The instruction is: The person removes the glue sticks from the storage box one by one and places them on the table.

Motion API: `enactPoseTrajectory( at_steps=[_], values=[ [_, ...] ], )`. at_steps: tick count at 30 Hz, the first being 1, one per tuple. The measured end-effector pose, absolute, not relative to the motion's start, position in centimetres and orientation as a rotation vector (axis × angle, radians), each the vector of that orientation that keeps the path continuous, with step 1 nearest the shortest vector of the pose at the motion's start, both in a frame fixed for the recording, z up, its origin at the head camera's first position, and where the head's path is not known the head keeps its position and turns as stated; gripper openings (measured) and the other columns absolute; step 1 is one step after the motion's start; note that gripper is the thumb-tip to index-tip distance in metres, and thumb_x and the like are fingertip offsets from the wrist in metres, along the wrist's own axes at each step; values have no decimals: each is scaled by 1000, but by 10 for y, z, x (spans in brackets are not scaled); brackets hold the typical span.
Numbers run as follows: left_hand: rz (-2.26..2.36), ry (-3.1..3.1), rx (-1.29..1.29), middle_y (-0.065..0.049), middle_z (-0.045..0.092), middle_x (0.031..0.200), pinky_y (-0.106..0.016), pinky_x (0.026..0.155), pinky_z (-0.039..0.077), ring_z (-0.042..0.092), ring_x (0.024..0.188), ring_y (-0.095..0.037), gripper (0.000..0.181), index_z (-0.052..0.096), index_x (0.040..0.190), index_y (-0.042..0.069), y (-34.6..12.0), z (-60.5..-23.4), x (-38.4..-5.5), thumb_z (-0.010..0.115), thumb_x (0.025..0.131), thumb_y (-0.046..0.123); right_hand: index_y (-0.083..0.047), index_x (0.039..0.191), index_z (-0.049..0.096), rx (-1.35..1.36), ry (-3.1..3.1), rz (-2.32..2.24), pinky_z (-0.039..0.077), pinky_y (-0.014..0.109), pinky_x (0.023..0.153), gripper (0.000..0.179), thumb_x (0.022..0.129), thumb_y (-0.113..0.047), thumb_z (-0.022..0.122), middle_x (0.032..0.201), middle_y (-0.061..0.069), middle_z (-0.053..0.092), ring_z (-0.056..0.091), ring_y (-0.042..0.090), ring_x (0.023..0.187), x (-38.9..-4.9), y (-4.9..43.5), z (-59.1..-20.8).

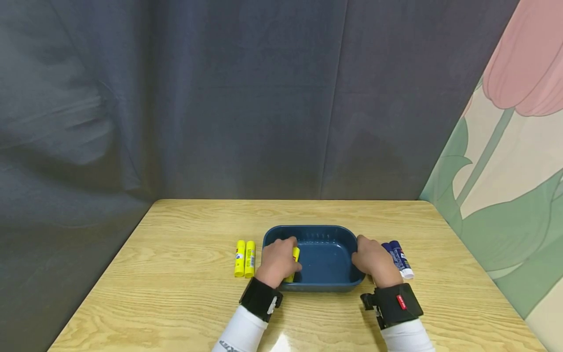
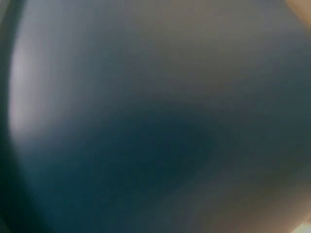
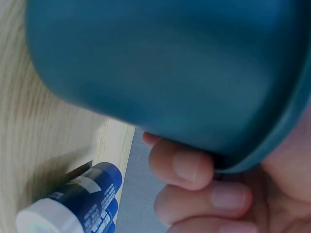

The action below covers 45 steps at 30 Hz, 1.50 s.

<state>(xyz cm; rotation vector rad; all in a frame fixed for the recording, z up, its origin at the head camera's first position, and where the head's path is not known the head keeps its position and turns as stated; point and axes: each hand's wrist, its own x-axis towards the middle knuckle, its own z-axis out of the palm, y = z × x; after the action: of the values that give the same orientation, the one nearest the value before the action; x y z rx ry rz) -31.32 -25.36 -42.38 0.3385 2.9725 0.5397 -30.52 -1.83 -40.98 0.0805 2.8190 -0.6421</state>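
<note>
A dark blue rectangular tray (image 1: 323, 282) with rounded corners sits on the wooden table. Inside its left end, my left hand (image 1: 277, 260) pinches a yellow glue stick (image 1: 296, 253), which the hand partly covers. The left wrist view is filled by a blurred blue tray wall (image 2: 146, 145). At the opposite end, my right hand (image 1: 375, 259) grips the tray's rim, its fingers (image 3: 187, 167) curled against the outer wall (image 3: 155, 73). Just right of that hand lie dark blue glue sticks (image 1: 401, 259) with white ends, partly hidden by it.
Left of the tray, two yellow glue sticks (image 1: 239, 258) lie side by side on the table (image 1: 176, 283). A grey curtain (image 1: 246, 107) hangs behind the table and along its left. A wall with painted flowers (image 1: 506, 195) borders the right side.
</note>
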Motion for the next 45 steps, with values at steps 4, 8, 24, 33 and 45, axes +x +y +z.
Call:
enactPoseTrajectory(
  at_steps=[4, 8, 24, 33, 45],
  values=[
    [571, 2973, 339, -2, 65, 86, -36, 66, 47, 55, 70, -17, 54, 63, 125, 11, -255, -421, -312, 86, 78, 25, 15, 131, 48, 80, 2823, -635, 50, 43, 68, 44, 94, -7, 55, 116, 35, 59, 60, 33, 86, -305, -18, -410],
    [602, 2966, 349, -2, 63, 82, -33, 61, 45, 53, 65, -16, 51, 63, 123, 12, -257, -416, -312, 84, 79, 24, 15, 131, 48, 87, 2826, -622, 50, 45, 71, 45, 94, -8, 55, 118, 35, 59, 59, 33, 87, -306, -18, -410],
    [730, 2980, 278, -4, 64, 86, -33, 56, 43, 53, 64, -18, 50, 62, 126, 12, -283, -395, -312, 80, 80, 21, 15, 133, 46, 121, 2805, -642, 50, 41, 65, 46, 94, -7, 55, 116, 34, 59, 59, 32, 84, -306, -20, -411],
    [777, 2964, 225, -6, 66, 88, -33, 57, 44, 57, 64, -18, 49, 60, 127, 13, -296, -385, -314, 79, 82, 23, 15, 132, 47, 123, 2802, -645, 50, 42, 67, 45, 94, -7, 55, 116, 34, 59, 58, 33, 85, -307, -20, -410],
    [788, 2972, 51, -8, 66, 90, -33, 56, 42, 56, 66, -21, 51, 58, 132, 16, -329, -373, -319, 75, 85, 25, 16, 131, 47, 99, 2813, -640, 51, 44, 71, 44, 93, -7, 55, 117, 35, 59, 59, 33, 87, -306, -19, -410]
  ],
)
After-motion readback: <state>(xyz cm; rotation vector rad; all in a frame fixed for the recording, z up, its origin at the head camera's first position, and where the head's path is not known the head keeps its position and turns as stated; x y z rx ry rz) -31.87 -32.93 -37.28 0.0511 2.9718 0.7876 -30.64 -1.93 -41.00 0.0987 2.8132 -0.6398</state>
